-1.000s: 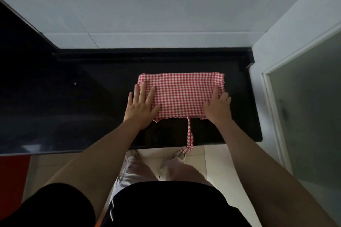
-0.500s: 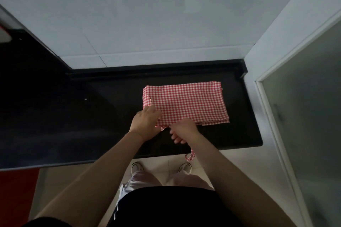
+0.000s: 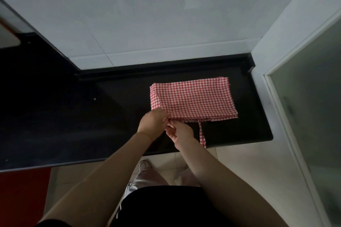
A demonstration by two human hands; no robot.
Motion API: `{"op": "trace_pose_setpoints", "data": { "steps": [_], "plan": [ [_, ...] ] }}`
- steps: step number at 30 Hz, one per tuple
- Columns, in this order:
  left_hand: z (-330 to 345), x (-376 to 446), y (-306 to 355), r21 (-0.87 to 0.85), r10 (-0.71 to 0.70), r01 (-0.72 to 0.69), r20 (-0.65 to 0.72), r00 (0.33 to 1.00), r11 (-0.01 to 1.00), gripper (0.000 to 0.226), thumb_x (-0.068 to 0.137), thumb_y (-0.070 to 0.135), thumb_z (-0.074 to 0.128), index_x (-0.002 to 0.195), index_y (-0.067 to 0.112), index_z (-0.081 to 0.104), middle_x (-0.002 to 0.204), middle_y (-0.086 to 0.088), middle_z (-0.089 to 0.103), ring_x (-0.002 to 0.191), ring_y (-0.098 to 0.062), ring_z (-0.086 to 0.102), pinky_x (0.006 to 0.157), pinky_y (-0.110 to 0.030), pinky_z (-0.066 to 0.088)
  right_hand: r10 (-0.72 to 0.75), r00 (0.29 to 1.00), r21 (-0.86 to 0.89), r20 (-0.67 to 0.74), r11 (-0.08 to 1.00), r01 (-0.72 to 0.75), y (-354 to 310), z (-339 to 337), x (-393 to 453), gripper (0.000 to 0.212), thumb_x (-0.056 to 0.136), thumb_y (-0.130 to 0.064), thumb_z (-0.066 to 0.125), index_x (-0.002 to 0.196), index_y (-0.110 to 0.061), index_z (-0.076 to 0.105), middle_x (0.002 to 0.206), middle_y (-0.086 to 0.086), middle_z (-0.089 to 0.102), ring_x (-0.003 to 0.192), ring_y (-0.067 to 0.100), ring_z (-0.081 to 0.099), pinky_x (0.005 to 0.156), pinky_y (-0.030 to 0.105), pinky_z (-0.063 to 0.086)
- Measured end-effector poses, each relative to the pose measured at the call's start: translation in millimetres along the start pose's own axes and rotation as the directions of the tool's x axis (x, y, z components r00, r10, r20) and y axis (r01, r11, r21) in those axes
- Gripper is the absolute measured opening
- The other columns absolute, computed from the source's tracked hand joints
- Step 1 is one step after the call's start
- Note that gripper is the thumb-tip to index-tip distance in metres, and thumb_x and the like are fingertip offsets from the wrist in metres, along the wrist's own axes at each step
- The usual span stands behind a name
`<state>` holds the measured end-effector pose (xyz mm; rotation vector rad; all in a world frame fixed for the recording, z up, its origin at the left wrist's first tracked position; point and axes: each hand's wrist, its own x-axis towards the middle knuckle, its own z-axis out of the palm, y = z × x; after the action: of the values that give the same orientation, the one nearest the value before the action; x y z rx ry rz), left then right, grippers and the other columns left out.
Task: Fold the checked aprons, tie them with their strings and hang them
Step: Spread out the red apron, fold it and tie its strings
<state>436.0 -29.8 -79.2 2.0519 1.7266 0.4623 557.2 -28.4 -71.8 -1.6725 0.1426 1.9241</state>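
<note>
A red-and-white checked apron (image 3: 193, 98) lies folded into a flat rectangle on the black counter (image 3: 114, 116), near its right end. One apron string (image 3: 202, 134) hangs from the near edge and drops over the counter's front. My left hand (image 3: 152, 122) pinches the apron's near left corner. My right hand (image 3: 180, 131) sits right beside it at the same corner, fingers curled on the cloth edge there. What the right fingers hold is partly hidden by the left hand.
White tiled wall (image 3: 166, 24) rises behind the counter. A white door frame with frosted glass (image 3: 313, 116) stands close on the right. Tiled floor and my feet (image 3: 145, 165) show below the counter edge. A red cabinet front (image 3: 22, 195) is at the lower left.
Both hands left the flat apron top and came together at its near left corner. The right hand crossed from the right side to the left. The view tilted upward.
</note>
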Motion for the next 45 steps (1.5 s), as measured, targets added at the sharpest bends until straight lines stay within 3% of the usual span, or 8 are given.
{"op": "trace_pose_setpoints", "data": {
  "steps": [6,11,15,18,21,28,34,45],
  "plan": [
    [0.7,0.5,0.0,0.072,-0.028,0.018,0.145,0.989,0.997,0.020,0.096,0.018,0.055,0.104,0.017,0.074,0.104,0.000,0.069,0.095,-0.018,0.064,0.083,-0.036,0.054,-0.026,0.993,0.156,0.118,0.988,0.007,2.1,-2.8,2.0,0.024,0.090,0.009,0.047,0.077,-0.010,0.055,0.056,-0.002,0.058,0.053,0.008,0.036,0.071,0.021,0.040],
    [7.3,0.7,-2.9,0.131,-0.126,0.094,0.263,0.956,0.987,0.022,0.093,0.025,0.055,0.109,0.017,0.067,0.112,0.002,0.062,0.104,-0.019,0.059,0.087,-0.036,0.052,0.023,0.990,-0.082,-0.139,0.996,-0.035,-16.4,-12.4,-3.7,0.009,0.093,0.001,0.055,0.092,-0.007,0.061,0.094,0.006,0.068,0.059,0.014,0.049,0.054,0.025,0.043],
    [0.9,17.1,12.5,0.222,-0.248,0.175,0.362,0.899,0.959,0.026,0.101,0.030,0.044,0.105,0.015,0.065,0.112,-0.003,0.062,0.097,-0.018,0.060,0.087,-0.037,0.053,-0.379,0.870,-0.404,-0.314,0.883,0.239,-27.6,-34.1,-14.7,0.016,0.097,-0.012,0.052,0.082,-0.012,0.057,0.077,0.003,0.060,0.059,0.016,0.053,0.054,0.025,0.043],
    [-0.7,34.0,18.4,0.341,-0.325,0.168,0.483,0.813,0.925,0.029,0.100,0.019,0.048,0.127,0.011,0.057,0.131,-0.009,0.056,0.117,-0.025,0.056,0.093,-0.037,0.049,-0.818,0.567,-0.705,-0.094,0.457,0.542,-40.1,-48.3,-11.3,0.017,0.097,-0.015,0.049,0.081,-0.016,0.055,0.078,0.001,0.053,0.069,0.017,0.051,0.063,0.024,0.040],
    [5.5,45.7,20.2,0.414,-0.369,0.177,0.449,0.814,0.893,0.025,0.100,0.027,0.049,0.118,0.015,0.061,0.121,-0.005,0.061,0.105,-0.021,0.060,0.084,-0.034,0.051,-0.912,0.332,-0.904,0.242,-0.087,0.419,-71.1,-59.3,12.9,0.007,0.095,-0.014,0.052,0.093,-0.016,0.058,0.091,0.001,0.056,0.085,0.016,0.054,0.076,0.026,0.047],
    [28.2,58.1,21.5,0.293,-0.067,-0.003,0.227,0.972,0.956,0.063,0.088,0.031,0.057,0.145,0.028,0.031,0.156,-0.006,0.023,0.147,-0.027,0.015,0.120,-0.055,0.013,-0.670,0.472,-0.806,0.573,-0.565,0.177,-99.4,-81.0,71.2,0.060,0.097,-0.033,0.047,0.153,-0.019,0.029,0.163,0.009,0.021,0.152,0.028,0.013,0.122,0.050,0.014],
    [64.5,60.5,1.0,0.342,-0.160,0.093,0.172,0.972,0.935,0.061,0.098,0.060,0.008,0.153,0.042,-0.010,0.164,-0.003,-0.012,0.150,-0.026,-0.016,0.120,-0.054,-0.007,-0.611,0.464,-0.757,0.642,-0.601,0.256,-111.6,-110.2,98.7,0.060,0.101,-0.042,0.030,0.157,-0.023,0.019,0.165,0.007,0.013,0.153,0.025,0.006,0.123,0.050,0.011],
    [61.5,65.0,1.5,0.415,-0.208,0.074,0.289,0.934,0.907,0.096,0.070,0.094,0.012,0.145,0.048,-0.028,0.160,-0.008,-0.027,0.145,-0.040,-0.024,0.115,-0.065,-0.010,-0.771,0.466,-0.901,0.433,-0.377,0.214,-137.0,-134.5,88.9,0.060,0.106,-0.041,0.032,0.156,-0.011,0.019,0.161,0.011,0.024,0.148,0.030,0.023,0.120,0.046,0.020]
  ]
}}
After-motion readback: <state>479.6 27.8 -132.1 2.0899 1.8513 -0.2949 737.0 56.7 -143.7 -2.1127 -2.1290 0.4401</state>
